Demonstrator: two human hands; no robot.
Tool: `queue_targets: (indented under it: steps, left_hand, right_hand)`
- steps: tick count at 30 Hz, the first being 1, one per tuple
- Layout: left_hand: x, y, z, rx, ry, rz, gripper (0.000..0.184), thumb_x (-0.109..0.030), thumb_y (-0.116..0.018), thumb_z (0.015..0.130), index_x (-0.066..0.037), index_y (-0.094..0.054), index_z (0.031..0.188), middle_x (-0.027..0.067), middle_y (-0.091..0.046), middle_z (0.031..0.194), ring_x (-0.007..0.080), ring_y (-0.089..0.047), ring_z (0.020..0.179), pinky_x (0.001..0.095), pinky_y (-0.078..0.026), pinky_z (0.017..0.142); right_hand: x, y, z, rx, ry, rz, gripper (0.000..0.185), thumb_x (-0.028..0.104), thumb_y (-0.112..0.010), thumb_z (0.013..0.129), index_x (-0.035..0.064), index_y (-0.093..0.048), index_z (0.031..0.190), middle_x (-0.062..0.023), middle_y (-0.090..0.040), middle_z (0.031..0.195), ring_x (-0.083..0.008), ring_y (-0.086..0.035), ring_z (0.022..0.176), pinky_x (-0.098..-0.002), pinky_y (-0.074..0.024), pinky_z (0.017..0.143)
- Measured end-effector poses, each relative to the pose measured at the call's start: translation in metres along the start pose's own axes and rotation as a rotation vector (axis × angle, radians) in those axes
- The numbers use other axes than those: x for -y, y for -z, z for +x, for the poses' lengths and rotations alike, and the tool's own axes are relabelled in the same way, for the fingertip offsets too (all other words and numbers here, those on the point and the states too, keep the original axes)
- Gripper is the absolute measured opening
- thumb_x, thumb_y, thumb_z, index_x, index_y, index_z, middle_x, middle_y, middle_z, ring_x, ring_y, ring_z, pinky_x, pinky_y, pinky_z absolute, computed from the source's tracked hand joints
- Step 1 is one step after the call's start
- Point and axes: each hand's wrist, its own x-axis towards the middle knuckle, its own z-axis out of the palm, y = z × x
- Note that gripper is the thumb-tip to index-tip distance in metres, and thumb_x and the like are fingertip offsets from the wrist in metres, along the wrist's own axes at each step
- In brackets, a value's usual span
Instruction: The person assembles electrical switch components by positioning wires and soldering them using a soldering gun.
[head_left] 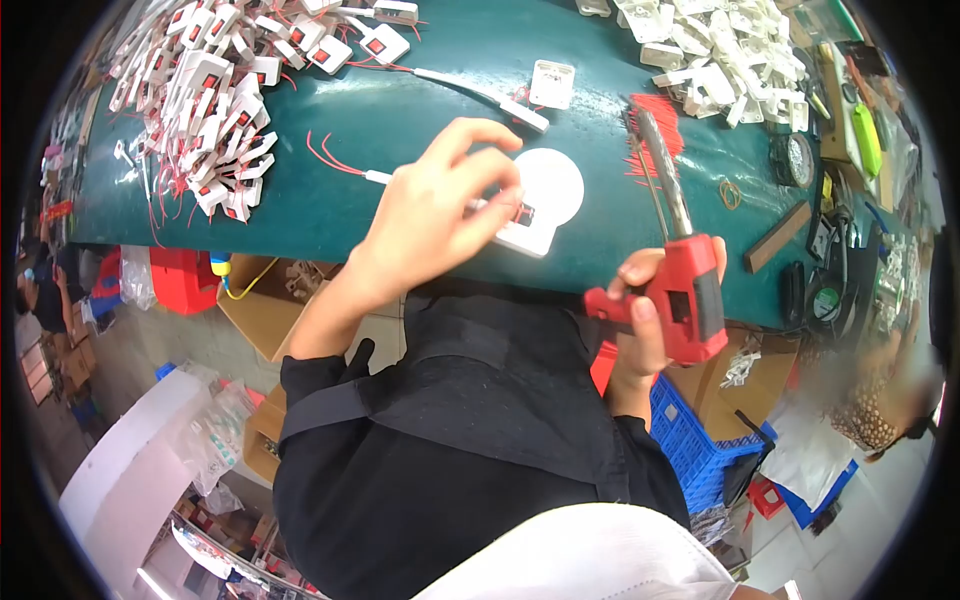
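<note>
White housing (pixel 528 240) touches left hand (pixel 435 205), grip unclear; right hand (pixel 643 335) holds red tool (pixel 685 300).

My left hand (pixel 425 215) reaches forward and inward, palm down, with its forearm (pixel 335 310) slanting up from my black left sleeve (pixel 310 385). My index finger (pixel 472 132) arches highest, the other fingers bend beneath it, and my left thumb (pixel 492 222) extends toward their tips (whether they pinch, I can't tell). My right hand (pixel 643 335) sits lower and well apart, raised from a bare wrist (pixel 630 390), its fingers wrapped in a grip and my right thumb (pixel 646 318) pointing upward.
</note>
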Motion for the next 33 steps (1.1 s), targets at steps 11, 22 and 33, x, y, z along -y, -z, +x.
queue_targets:
  steps: [11, 22, 33]
  left_hand:
    - [0.003, -0.003, 0.012, 0.129, 0.215, -0.133, 0.013, -0.014, -0.059, 0.075, -0.001, -0.059, 0.073, 0.0112, -0.062, 0.073, 0.0248, -0.061, 0.063, 0.0336, -0.047, 0.058]
    - [0.006, -0.007, 0.018, 0.165, 0.231, -0.121, 0.012, -0.007, -0.061, 0.075, 0.003, -0.057, 0.070, 0.0075, -0.058, 0.066, 0.0097, -0.053, 0.053, 0.0243, -0.041, 0.049]
    - [0.008, -0.009, 0.017, 0.159, 0.191, -0.111, 0.011, -0.006, -0.062, 0.073, 0.003, -0.057, 0.070, 0.0069, -0.058, 0.068, 0.0099, -0.055, 0.056, 0.0240, -0.042, 0.051]
  right_hand:
    - [0.024, 0.041, -0.021, 0.164, -0.198, 0.111, 0.079, 0.007, -0.068, 0.072, -0.0034, -0.026, 0.139, -0.0225, -0.061, 0.086, -0.0243, -0.062, 0.069, -0.0330, -0.0529, 0.060]
    - [0.028, 0.044, -0.007, 0.240, -0.232, -0.169, 0.066, 0.000, -0.064, 0.071, -0.0108, -0.039, 0.130, -0.0182, -0.067, 0.079, -0.0162, -0.064, 0.065, -0.0258, -0.0523, 0.065]
    - [0.037, 0.045, 0.011, 0.385, -0.201, -0.306, 0.064, 0.000, -0.063, 0.069, -0.0101, -0.042, 0.128, -0.0156, -0.068, 0.080, -0.0196, -0.067, 0.071, -0.0281, -0.0517, 0.070]
